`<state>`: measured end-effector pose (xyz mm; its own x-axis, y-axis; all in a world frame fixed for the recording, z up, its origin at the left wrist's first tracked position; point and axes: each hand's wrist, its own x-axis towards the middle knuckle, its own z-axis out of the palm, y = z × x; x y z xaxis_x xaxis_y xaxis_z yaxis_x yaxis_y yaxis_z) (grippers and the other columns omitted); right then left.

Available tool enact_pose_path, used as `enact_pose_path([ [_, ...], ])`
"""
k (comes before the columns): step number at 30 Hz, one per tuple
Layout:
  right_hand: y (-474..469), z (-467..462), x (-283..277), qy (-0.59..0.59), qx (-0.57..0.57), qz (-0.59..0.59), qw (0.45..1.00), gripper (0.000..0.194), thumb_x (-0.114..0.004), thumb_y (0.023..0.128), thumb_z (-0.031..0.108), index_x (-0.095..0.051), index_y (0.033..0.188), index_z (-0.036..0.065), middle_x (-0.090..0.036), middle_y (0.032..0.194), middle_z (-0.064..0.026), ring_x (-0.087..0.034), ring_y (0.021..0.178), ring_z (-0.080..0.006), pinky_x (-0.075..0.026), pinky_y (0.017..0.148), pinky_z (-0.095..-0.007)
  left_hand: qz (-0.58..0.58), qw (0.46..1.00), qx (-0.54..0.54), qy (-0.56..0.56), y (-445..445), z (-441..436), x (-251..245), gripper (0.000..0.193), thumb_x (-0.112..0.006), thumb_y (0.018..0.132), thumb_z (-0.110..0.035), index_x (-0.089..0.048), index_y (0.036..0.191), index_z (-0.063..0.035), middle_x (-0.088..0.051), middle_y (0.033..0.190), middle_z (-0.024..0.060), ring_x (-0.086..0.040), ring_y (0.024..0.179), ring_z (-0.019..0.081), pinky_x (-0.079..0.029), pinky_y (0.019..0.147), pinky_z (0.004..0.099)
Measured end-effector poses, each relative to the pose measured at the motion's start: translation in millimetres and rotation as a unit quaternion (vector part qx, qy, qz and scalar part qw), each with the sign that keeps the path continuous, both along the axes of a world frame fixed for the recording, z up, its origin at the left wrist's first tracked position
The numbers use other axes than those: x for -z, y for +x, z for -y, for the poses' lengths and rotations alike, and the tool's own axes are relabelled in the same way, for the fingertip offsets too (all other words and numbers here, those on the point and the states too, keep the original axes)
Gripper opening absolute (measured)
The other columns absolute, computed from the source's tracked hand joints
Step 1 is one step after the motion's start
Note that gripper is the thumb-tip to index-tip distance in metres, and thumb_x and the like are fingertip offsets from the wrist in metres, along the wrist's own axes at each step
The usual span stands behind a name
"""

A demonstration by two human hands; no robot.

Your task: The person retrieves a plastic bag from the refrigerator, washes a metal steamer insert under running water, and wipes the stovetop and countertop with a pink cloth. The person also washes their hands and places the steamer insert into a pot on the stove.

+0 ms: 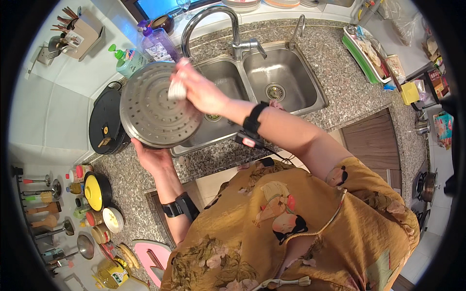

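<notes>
A round perforated metal steamer tray [153,112] is tilted up over the left side of the double sink. At its lower rim my left hand [154,158] grips the edge, fingers hidden behind it. My right hand [202,91] presses a pale, crumpled cloth [177,89] against the tray's upper right face; hand and cloth are slightly blurred. Beneath my right forearm lies the left sink basin [225,82], partly covered by the tray. The chrome faucet [238,45] arches above that basin, with its spout end near my right hand.
A black lidded pot [105,123] stands left of the tray. Soap bottles [158,45] crowd the back corner beside the faucet. The right basin [280,76] has a drain strainer. On the left counter are a yellow-lidded pot [95,191], a white bowl [113,220] and a pink cutting board [145,254].
</notes>
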<state>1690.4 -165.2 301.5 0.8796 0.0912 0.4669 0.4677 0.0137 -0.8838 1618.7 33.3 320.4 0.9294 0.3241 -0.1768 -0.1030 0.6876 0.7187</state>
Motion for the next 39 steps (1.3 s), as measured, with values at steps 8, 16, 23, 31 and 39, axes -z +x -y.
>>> enact_pose_path([
  [8, -16, -6, -34, 0.341, -0.065, -0.271, 0.898, 0.023, -0.047, 0.098, 0.017, -0.054, 0.117, 0.005, -0.06, 0.104, -0.0033, -0.056, 0.091, -0.0128, -0.044, 0.081, -0.0276, 0.147, 0.831, 0.104, 0.525, -15, 35, -5, 0.014, -0.076, 0.079, -0.012, -0.066, 0.084, -0.0038, -0.068, 0.085, 0.0018, -0.062, 0.075, 0.0114, -0.05, 0.071, 0.0263],
  [16, -21, 61, -66, -0.092, 0.098, 0.115, 0.984, 0.031, -0.06, 0.085, 0.007, -0.056, 0.116, 0.003, -0.058, 0.115, -0.0101, -0.059, 0.105, -0.0202, -0.049, 0.09, -0.0304, 0.346, 0.267, 0.157, 0.885, -18, 15, -15, 0.003, -0.057, 0.069, -0.012, -0.058, 0.071, -0.0133, -0.054, 0.074, 0.0015, -0.058, 0.079, 0.0188, -0.047, 0.07, 0.0334],
  [23, 13, 31, -14, -0.554, 0.11, -0.022, 0.825, 0.019, -0.059, 0.084, 0.018, -0.062, 0.097, 0.005, -0.062, 0.108, -0.0148, -0.066, 0.081, -0.0369, -0.054, 0.076, -0.0413, 0.423, 0.198, 0.216, 0.857, -25, 36, -4, 0.003, -0.056, 0.072, -0.014, -0.057, 0.071, -0.0116, -0.054, 0.073, 0.0019, -0.058, 0.078, 0.0187, -0.047, 0.069, 0.0317],
  [31, 19, -41, 18, -0.133, -0.12, -0.119, 0.977, 0.042, -0.076, 0.07, 0.027, -0.059, 0.101, 0.005, -0.066, 0.089, -0.0094, -0.063, 0.079, -0.0245, -0.05, 0.074, -0.0355, 0.442, 0.208, 0.229, 0.842, -18, 44, 1, 0.005, -0.055, 0.073, -0.012, -0.061, 0.074, -0.0108, -0.057, 0.075, 0.002, -0.06, 0.079, 0.0187, -0.049, 0.074, 0.0329],
  [39, 15, 29, -10, -0.643, -0.091, 0.05, 0.759, 0.015, -0.062, 0.08, 0.018, -0.067, 0.093, 0.013, -0.07, 0.086, -0.0085, -0.066, 0.079, -0.0292, -0.052, 0.071, -0.0411, 0.383, 0.183, 0.273, 0.863, -10, 19, -8, 0.007, -0.055, 0.072, -0.013, -0.06, 0.076, -0.0095, -0.058, 0.078, 0.0029, -0.06, 0.082, 0.0202, -0.051, 0.073, 0.0328],
])
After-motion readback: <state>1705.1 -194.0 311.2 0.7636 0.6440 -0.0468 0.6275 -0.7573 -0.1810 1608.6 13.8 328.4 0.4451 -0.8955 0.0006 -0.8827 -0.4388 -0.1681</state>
